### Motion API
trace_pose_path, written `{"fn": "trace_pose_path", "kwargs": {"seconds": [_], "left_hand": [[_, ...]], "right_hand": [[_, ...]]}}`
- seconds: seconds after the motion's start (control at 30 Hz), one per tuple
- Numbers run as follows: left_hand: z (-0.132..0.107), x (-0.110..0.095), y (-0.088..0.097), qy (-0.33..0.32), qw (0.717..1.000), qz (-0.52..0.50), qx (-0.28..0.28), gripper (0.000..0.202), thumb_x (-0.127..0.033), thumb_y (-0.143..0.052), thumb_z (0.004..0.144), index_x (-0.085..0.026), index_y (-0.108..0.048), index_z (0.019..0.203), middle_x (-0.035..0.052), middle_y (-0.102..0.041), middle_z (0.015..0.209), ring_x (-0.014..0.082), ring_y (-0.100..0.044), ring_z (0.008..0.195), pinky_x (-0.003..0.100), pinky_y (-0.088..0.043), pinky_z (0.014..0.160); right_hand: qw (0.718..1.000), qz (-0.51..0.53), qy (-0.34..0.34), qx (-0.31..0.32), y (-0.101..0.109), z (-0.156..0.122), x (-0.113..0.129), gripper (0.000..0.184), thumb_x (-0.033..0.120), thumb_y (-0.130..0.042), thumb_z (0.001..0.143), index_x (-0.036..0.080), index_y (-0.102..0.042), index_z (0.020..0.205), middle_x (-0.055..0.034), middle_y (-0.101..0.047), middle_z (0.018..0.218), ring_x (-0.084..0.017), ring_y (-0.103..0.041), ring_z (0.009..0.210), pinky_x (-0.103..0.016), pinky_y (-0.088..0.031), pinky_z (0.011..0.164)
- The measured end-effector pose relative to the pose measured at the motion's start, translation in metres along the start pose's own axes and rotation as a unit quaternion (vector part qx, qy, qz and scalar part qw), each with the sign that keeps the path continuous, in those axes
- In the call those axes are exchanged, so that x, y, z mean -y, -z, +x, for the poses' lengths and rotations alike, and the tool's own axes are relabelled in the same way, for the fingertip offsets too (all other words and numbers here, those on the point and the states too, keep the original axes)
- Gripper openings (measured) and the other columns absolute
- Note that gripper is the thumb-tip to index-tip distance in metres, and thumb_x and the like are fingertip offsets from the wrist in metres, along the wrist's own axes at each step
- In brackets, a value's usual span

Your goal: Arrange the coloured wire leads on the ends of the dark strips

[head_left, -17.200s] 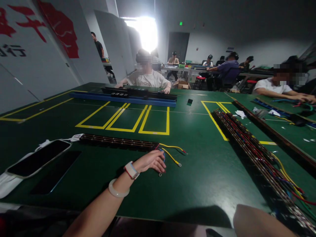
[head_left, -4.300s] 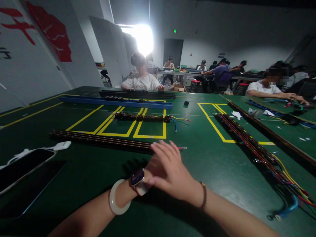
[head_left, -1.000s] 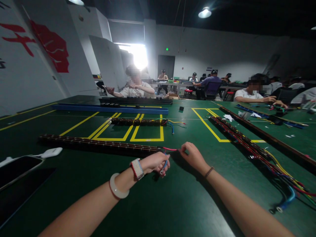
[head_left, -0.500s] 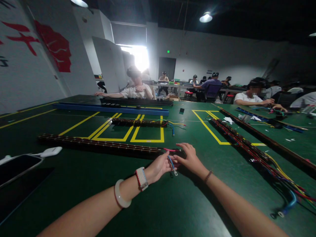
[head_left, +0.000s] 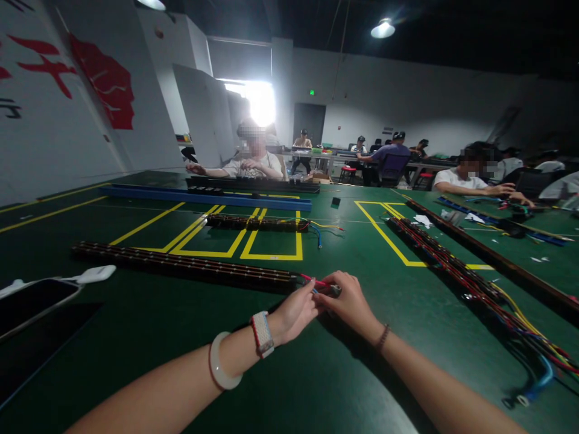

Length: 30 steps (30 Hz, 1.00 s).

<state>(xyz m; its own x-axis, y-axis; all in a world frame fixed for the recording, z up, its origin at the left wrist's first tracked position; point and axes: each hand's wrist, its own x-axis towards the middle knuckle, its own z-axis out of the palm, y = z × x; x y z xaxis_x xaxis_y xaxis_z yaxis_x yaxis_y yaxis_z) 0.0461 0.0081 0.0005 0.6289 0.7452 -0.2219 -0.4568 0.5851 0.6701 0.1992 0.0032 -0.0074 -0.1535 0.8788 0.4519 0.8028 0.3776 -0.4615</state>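
A long dark strip with metal links along its top (head_left: 185, 263) lies across the green table, and a red wire (head_left: 316, 282) and a blue wire (head_left: 315, 290) come out of its right end. Around these wires, my left hand (head_left: 294, 311) is closed with the thumb on top. My right hand (head_left: 351, 301) meets it from the right, its thumb and fingers pinched on the wire ends. A lug (head_left: 335, 290) shows beside the right fingers. The fingers partly hide the blue wire.
A shorter wired strip (head_left: 256, 222) and a blue channel (head_left: 203, 198) lie beyond. Bundled strips with coloured wires (head_left: 452, 265) run along the right. A white-framed object (head_left: 97, 274) sits at left. A person (head_left: 257, 157) works opposite, another person (head_left: 473, 178) at right.
My right hand has closed from spread fingers into a pinch on the wires. The blue wire's end, hanging below the left hand before, is now hidden at the fingers.
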Motion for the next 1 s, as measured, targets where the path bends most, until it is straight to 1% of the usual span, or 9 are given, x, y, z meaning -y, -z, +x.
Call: {"fn": "trace_pose_path", "kwargs": {"seconds": [0.1, 0.17, 0.3, 0.5, 0.57, 0.63, 0.73, 0.87, 1.0], "left_hand": [[0.0, 0.002, 0.001, 0.002, 1.0, -0.02, -0.022, 0.024, -0.029, -0.043, 0.092, -0.013, -0.058, 0.101, 0.012, -0.062, 0.108, 0.0156, -0.057, 0.104, 0.03, -0.037, 0.099], [0.0, 0.004, 0.002, -0.005, 0.999, -0.038, -0.016, 0.02, -0.027, -0.045, 0.091, -0.013, -0.058, 0.096, 0.01, -0.063, 0.102, 0.0146, -0.058, 0.099, 0.03, -0.039, 0.097], [0.004, 0.01, 0.008, -0.021, 0.998, -0.058, 0.018, 0.015, -0.029, -0.053, 0.088, -0.014, -0.056, 0.083, 0.0051, -0.063, 0.085, 0.0138, -0.06, 0.087, 0.031, -0.044, 0.089], [0.009, 0.014, 0.012, -0.031, 0.998, -0.058, -0.017, 0.019, -0.024, -0.052, 0.088, -0.014, -0.051, 0.073, 0.0009, -0.058, 0.069, 0.0092, -0.058, 0.067, 0.023, -0.047, 0.07], [0.008, 0.013, 0.01, -0.035, 0.998, -0.045, -0.031, 0.022, -0.022, -0.051, 0.089, -0.013, -0.051, 0.069, 0.0003, -0.057, 0.065, 0.0076, -0.055, 0.059, 0.02, -0.045, 0.06], [0.006, 0.012, 0.008, -0.034, 0.998, -0.031, -0.039, 0.022, -0.021, -0.049, 0.09, -0.012, -0.053, 0.07, 0.0007, -0.057, 0.064, 0.0072, -0.053, 0.055, 0.02, -0.044, 0.057], [0.003, 0.011, 0.007, -0.02, 0.999, -0.011, -0.046, 0.022, -0.021, -0.046, 0.09, -0.01, -0.059, 0.075, 0.0051, -0.063, 0.07, 0.011, -0.059, 0.063, 0.027, -0.05, 0.07], [0.004, 0.012, 0.01, -0.017, 1.0, 0.006, -0.02, 0.024, -0.025, -0.048, 0.09, -0.008, -0.061, 0.078, 0.0097, -0.066, 0.076, 0.0147, -0.062, 0.07, 0.032, -0.049, 0.079], [0.006, 0.014, 0.011, -0.032, 0.999, -0.013, -0.016, 0.021, -0.021, -0.046, 0.09, -0.01, -0.057, 0.077, 0.0078, -0.065, 0.076, 0.0132, -0.062, 0.07, 0.033, -0.049, 0.082]], "right_hand": [[0.998, -0.026, 0.046, -0.024, -0.001, 0.0, 0.002, 0.01, 0.026, -0.064, 0.077, 0.02, -0.057, 0.074, -0.0008, -0.059, 0.075, -0.017, -0.052, 0.073, -0.029, -0.035, 0.068], [0.992, -0.065, 0.099, -0.04, -0.002, 0.0, 0.003, 0.007, 0.02, -0.06, 0.08, 0.02, -0.058, 0.073, -0.0012, -0.058, 0.072, -0.017, -0.05, 0.072, -0.031, -0.035, 0.071], [0.964, -0.158, 0.209, -0.054, -0.003, -0.002, 0.005, 0.018, 0.013, -0.048, 0.087, 0.019, -0.059, 0.074, -0.0029, -0.056, 0.07, -0.017, -0.046, 0.071, -0.034, -0.036, 0.078], [0.918, -0.193, 0.347, 0.022, 0.005, -0.002, 0.007, 0.019, 0.013, -0.042, 0.09, 0.015, -0.061, 0.086, -0.0067, -0.058, 0.078, -0.018, -0.048, 0.077, -0.033, -0.038, 0.083], [0.923, -0.169, 0.345, 0.037, 0.01, -0.002, 0.008, 0.017, 0.022, -0.046, 0.09, 0.016, -0.061, 0.088, -0.0064, -0.058, 0.078, -0.019, -0.049, 0.077, -0.034, -0.038, 0.082], [0.938, -0.134, 0.32, 0.02, 0.016, -0.002, 0.008, 0.019, 0.032, -0.05, 0.089, 0.017, -0.061, 0.091, -0.0061, -0.059, 0.08, -0.019, -0.049, 0.078, -0.034, -0.038, 0.081], [0.955, -0.109, 0.275, -0.02, 0.027, -0.002, 0.006, 0.023, 0.04, -0.052, 0.087, 0.019, -0.061, 0.089, -0.0063, -0.059, 0.082, -0.018, -0.049, 0.077, -0.034, -0.036, 0.079], [0.958, -0.145, 0.247, 0.01, 0.033, -0.001, 0.002, 0.034, 0.051, -0.052, 0.084, 0.019, -0.058, 0.073, -0.0047, -0.056, 0.071, -0.017, -0.046, 0.07, -0.034, -0.033, 0.073], [0.953, -0.171, 0.245, 0.052, 0.026, 0.001, 0.002, 0.029, 0.038, -0.048, 0.088, 0.019, -0.058, 0.068, -0.0024, -0.053, 0.063, -0.015, -0.044, 0.064, -0.031, -0.029, 0.067]]}}
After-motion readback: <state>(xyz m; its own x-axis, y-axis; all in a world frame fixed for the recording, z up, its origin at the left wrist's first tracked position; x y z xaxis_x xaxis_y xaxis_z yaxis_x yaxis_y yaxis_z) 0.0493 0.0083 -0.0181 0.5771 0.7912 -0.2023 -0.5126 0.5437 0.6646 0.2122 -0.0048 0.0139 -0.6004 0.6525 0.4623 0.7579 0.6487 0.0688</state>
